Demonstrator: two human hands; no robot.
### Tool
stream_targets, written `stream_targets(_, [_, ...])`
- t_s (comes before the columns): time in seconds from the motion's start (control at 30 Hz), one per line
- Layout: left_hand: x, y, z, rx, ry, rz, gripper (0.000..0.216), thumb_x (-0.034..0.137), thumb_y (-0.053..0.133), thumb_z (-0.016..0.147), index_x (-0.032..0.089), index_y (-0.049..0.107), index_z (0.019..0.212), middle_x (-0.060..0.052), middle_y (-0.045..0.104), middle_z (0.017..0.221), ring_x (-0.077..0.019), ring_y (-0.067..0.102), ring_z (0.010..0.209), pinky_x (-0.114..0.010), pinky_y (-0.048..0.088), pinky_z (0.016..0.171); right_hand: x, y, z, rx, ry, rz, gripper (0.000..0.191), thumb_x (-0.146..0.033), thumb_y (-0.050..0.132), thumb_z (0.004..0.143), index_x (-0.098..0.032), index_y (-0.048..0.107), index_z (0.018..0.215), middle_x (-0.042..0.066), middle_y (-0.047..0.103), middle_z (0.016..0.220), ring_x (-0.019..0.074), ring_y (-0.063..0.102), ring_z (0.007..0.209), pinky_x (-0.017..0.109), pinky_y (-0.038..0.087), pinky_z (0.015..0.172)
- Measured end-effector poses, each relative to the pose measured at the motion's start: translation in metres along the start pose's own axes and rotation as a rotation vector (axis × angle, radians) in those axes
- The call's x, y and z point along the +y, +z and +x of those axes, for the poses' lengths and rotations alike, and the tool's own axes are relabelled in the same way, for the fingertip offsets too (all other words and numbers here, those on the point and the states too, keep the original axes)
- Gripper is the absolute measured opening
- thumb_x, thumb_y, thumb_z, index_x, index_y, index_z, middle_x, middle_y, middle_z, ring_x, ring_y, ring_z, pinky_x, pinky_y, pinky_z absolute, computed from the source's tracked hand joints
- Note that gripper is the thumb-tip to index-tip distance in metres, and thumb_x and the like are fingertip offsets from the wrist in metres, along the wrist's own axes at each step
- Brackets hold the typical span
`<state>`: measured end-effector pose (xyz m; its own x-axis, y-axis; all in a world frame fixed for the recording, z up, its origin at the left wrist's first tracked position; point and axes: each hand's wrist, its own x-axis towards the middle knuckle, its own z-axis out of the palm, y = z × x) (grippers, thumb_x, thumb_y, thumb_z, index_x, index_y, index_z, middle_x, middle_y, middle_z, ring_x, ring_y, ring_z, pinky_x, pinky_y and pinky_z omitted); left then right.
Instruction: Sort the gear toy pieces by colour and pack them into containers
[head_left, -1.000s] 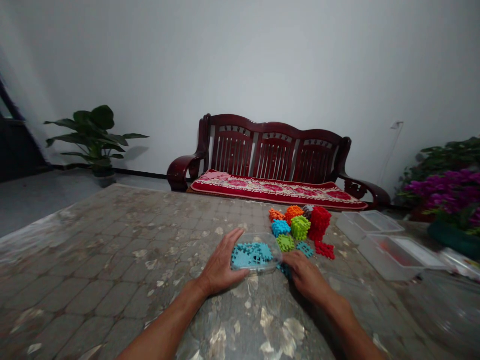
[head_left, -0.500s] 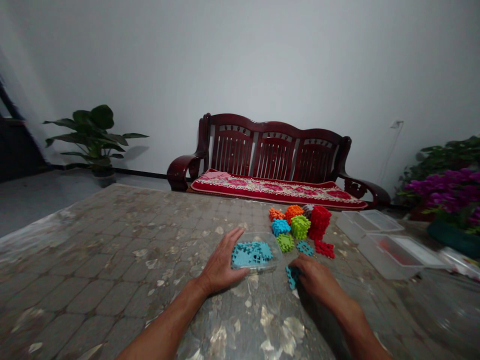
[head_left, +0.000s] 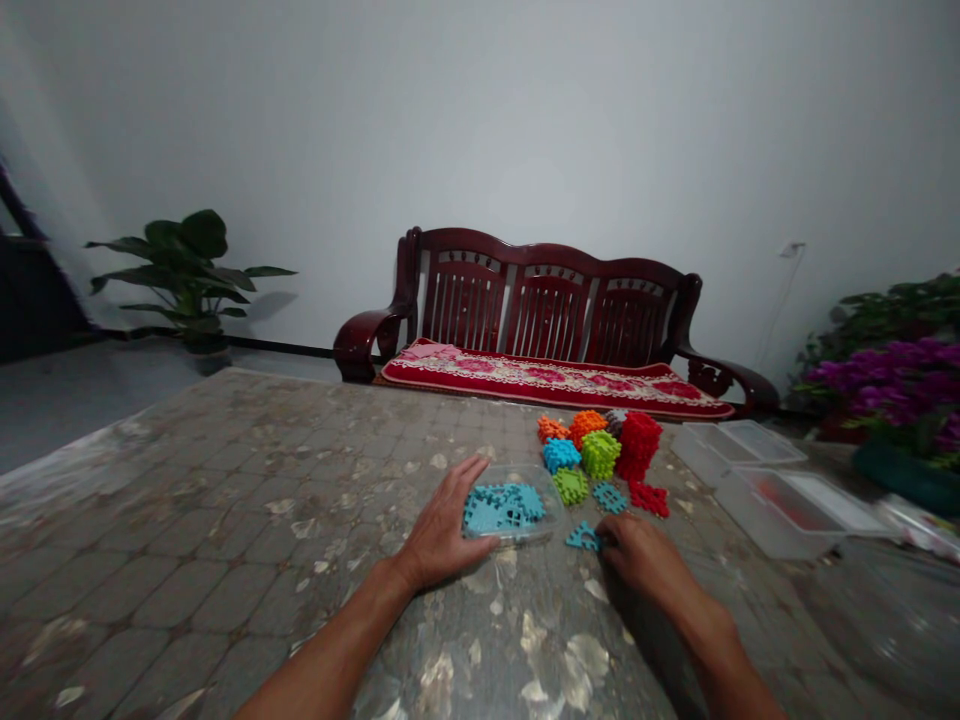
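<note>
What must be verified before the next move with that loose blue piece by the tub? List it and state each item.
1. Left hand steadies the tub: ok, it lies against the tub's left side.
2. Right hand on the blue piece: ok, fingertips touch it.
3. Piece gripped: cannot tell; it lies flat on the table.
4. Table between piece and tub bare: ok.
5. Colours match: ok, the pieces in the tub are blue too.
6. Tub lid off: cannot tell, clear plastic.
</note>
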<state>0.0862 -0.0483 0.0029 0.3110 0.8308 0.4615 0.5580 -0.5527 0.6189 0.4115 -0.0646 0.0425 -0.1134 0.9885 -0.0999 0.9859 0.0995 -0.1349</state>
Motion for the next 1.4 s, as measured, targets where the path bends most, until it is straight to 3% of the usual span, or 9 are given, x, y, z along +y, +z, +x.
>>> stream_targets(0.2, [-0.001, 0.001, 0.000, 0.002, 0.007, -0.005, 0.100, 0.019, 0.079, 0.073, 0.026, 0.029, 0.160, -0.015, 0.036, 0.164, -0.0350, 0.037, 0.152, -0.059, 0.033, 0.126, 0.006, 0.000, 0.001, 0.070, 0.014, -0.002, 0.033, -0.009, 0.055, 0.080, -0.017, 0.078, 0.103, 0.012, 0.078, 0.107, 0.0260, 0.070, 0.103, 0.030, 0.045, 0.085])
stream_targets(0.33, [-0.001, 0.001, 0.000, 0.006, 0.009, -0.012, 0.100, 0.021, 0.080, 0.073, 0.025, 0.030, 0.160, -0.015, 0.037, 0.164, -0.0351, 0.038, 0.151, -0.058, 0.034, 0.126, 0.007, -0.016, 0.003, 0.218, 0.068, 0.169, 0.034, -0.020, 0.057, 0.081, -0.019, 0.078, 0.107, 0.009, 0.079, 0.102, 0.0249, 0.072, 0.094, 0.030, 0.049, 0.082])
stream_targets(0.43, [0.000, 0.000, 0.000, -0.001, 0.011, -0.017, 0.100, 0.022, 0.079, 0.073, 0.024, 0.031, 0.160, -0.016, 0.038, 0.164, -0.0350, 0.038, 0.152, -0.058, 0.034, 0.126, -0.009, -0.032, 0.005, 0.269, 0.001, 0.324, 0.036, -0.029, 0.058, 0.083, -0.018, 0.078, 0.111, 0.009, 0.080, 0.102, 0.0248, 0.072, 0.089, 0.032, 0.052, 0.082])
stream_targets(0.57, [0.002, -0.001, 0.000, -0.002, 0.018, -0.021, 0.100, 0.022, 0.079, 0.073, 0.025, 0.030, 0.160, -0.015, 0.037, 0.165, -0.0356, 0.038, 0.152, -0.058, 0.034, 0.126, -0.052, -0.052, 0.011, 0.166, -0.172, 0.339, 0.034, -0.026, 0.061, 0.082, -0.020, 0.079, 0.110, 0.007, 0.080, 0.106, 0.0240, 0.072, 0.094, 0.031, 0.051, 0.084])
stream_targets(0.73, [0.001, 0.001, -0.001, 0.003, 0.032, -0.024, 0.103, 0.021, 0.079, 0.073, 0.026, 0.028, 0.161, -0.015, 0.038, 0.164, -0.0352, 0.037, 0.152, -0.058, 0.033, 0.126, -0.092, -0.061, 0.025, -0.007, -0.263, 0.096, 0.034, -0.017, 0.064, 0.078, -0.023, 0.081, 0.106, 0.005, 0.081, 0.102, 0.0229, 0.072, 0.097, 0.027, 0.048, 0.082])
stream_targets(1.07, [-0.001, 0.001, 0.000, -0.006, 0.036, -0.023, 0.101, 0.023, 0.080, 0.074, 0.025, 0.028, 0.161, -0.016, 0.036, 0.165, -0.0346, 0.036, 0.153, -0.058, 0.032, 0.127, -0.095, -0.056, 0.045, -0.145, -0.330, 0.005, 0.037, -0.014, 0.065, 0.074, -0.029, 0.084, 0.103, 0.002, 0.083, 0.102, 0.0216, 0.074, 0.093, 0.025, 0.049, 0.079])
stream_targets(1.27, [-0.002, 0.001, 0.000, -0.012, 0.042, -0.020, 0.101, 0.025, 0.081, 0.074, 0.023, 0.028, 0.160, -0.017, 0.036, 0.164, -0.0357, 0.035, 0.153, -0.059, 0.032, 0.126, -0.094, -0.047, 0.049, -0.104, -0.401, 0.068, 0.045, -0.012, 0.057, 0.081, -0.028, 0.081, 0.115, 0.003, 0.081, 0.112, 0.0226, 0.074, 0.103, 0.028, 0.051, 0.089])
stream_targets(1.4, [-0.002, 0.002, 0.000, -0.009, 0.034, -0.016, 0.101, 0.024, 0.082, 0.073, 0.024, 0.029, 0.160, -0.017, 0.036, 0.164, -0.0354, 0.036, 0.153, -0.058, 0.032, 0.127, -0.101, -0.041, 0.049, -0.124, -0.439, 0.073, 0.047, -0.009, 0.053, 0.080, -0.027, 0.083, 0.111, 0.004, 0.081, 0.114, 0.0228, 0.074, 0.107, 0.028, 0.051, 0.094])
